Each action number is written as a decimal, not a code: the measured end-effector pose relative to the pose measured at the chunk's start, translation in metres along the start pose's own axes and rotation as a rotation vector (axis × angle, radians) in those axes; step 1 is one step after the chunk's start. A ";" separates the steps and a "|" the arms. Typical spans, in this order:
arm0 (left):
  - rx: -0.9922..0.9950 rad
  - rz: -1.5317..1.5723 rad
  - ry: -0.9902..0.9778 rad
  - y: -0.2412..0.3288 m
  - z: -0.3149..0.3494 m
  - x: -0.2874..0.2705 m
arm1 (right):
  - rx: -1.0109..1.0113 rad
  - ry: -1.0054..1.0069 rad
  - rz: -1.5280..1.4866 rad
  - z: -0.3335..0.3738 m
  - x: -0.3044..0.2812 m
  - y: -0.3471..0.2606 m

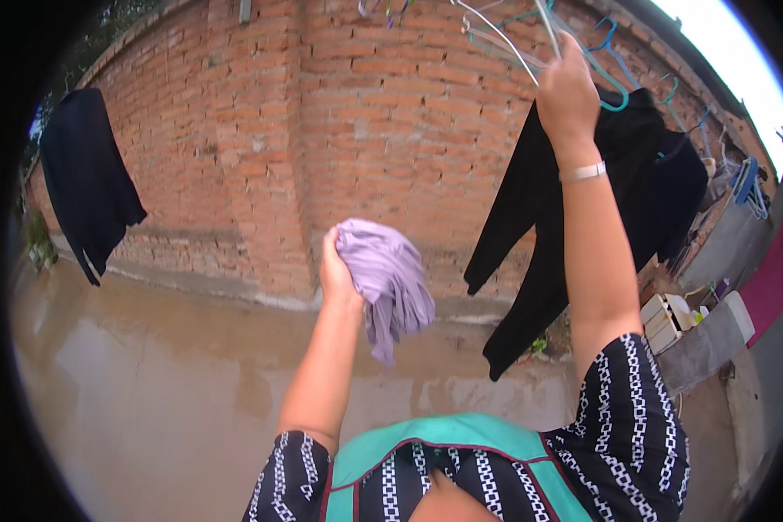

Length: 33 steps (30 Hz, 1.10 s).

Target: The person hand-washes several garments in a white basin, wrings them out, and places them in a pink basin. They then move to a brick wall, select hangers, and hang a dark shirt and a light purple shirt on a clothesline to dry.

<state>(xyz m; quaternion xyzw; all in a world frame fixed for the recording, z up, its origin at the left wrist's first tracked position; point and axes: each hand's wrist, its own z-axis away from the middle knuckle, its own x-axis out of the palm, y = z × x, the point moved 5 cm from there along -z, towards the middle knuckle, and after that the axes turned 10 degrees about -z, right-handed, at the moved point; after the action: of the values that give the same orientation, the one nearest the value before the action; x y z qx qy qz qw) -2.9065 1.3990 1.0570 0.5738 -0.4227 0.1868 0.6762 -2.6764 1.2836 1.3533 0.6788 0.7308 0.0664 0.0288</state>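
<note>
My left hand is closed around a bunched lavender cloth garment, whose loose end hangs down below the fingers. What sort of garment it is cannot be made out. Up high on the right, my right hand grips a white clothes hanger, partly cut off by the upper edge of the view. Close beside that hand is a teal hanger. Black trousers hang just behind my right forearm.
A dark garment hangs at the far left. Behind everything stands a brick wall, with wet, puddled concrete at its foot. Blue hangers and a small cream-coloured drawer-like box are at the right.
</note>
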 end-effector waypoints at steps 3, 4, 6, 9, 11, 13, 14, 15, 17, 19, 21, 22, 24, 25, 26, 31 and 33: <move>0.060 -0.052 -0.016 0.012 0.000 -0.016 | 0.370 -0.332 -0.186 0.119 -0.009 -0.025; 0.081 -0.089 0.043 0.012 -0.001 -0.025 | 0.525 -0.387 -0.342 0.154 -0.004 -0.034; 0.117 -0.181 0.115 0.009 -0.007 -0.029 | 0.860 -0.460 -0.801 0.213 0.012 -0.036; 0.171 -0.167 0.049 0.022 -0.006 -0.035 | 1.274 -0.562 -1.341 0.271 0.036 -0.074; 0.191 -0.209 0.070 0.024 -0.009 -0.043 | 1.264 -0.458 -1.228 0.301 0.037 -0.070; 0.219 -0.240 0.102 0.020 -0.003 -0.047 | 1.432 -0.502 -1.469 0.321 0.035 -0.080; 0.229 -0.250 0.122 0.018 0.005 -0.039 | 1.514 -0.522 -1.586 0.325 0.033 -0.087; 0.236 -0.264 0.136 0.013 0.010 -0.029 | 1.451 -0.660 -1.659 0.326 0.034 -0.097; 0.247 -0.250 0.212 0.001 0.018 -0.022 | 1.537 -0.707 -1.823 0.321 0.030 -0.111; 0.267 -0.205 0.164 -0.011 0.021 -0.022 | 1.467 -0.750 -2.012 0.326 0.026 -0.113; 0.284 -0.167 0.129 -0.027 0.035 -0.022 | 1.316 -0.799 -1.955 0.331 0.024 -0.112; 0.267 -0.163 0.114 -0.036 0.042 -0.020 | 1.202 -0.817 -1.804 0.331 0.024 -0.111; 0.155 -0.067 0.014 -0.054 0.061 -0.010 | 1.284 -0.905 -1.577 0.338 0.027 -0.103; 0.174 -0.108 0.112 -0.056 0.067 -0.020 | 1.184 -0.968 -1.502 0.338 0.027 -0.094; 0.199 -0.146 0.201 -0.056 0.073 -0.030 | 1.253 -0.893 -1.588 0.348 0.038 -0.084; 0.200 -0.365 0.659 -0.031 0.144 -0.089 | 1.361 -0.754 -1.805 0.295 0.047 -0.048; 0.175 -0.474 0.761 -0.024 0.176 -0.122 | 1.173 -0.706 -1.896 0.254 0.050 -0.046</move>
<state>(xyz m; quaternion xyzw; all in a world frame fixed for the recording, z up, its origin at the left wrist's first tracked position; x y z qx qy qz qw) -3.0216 1.2568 0.9439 0.6002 0.0161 0.2593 0.7565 -2.6916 1.3444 1.0985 -0.2484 0.8148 -0.5215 -0.0496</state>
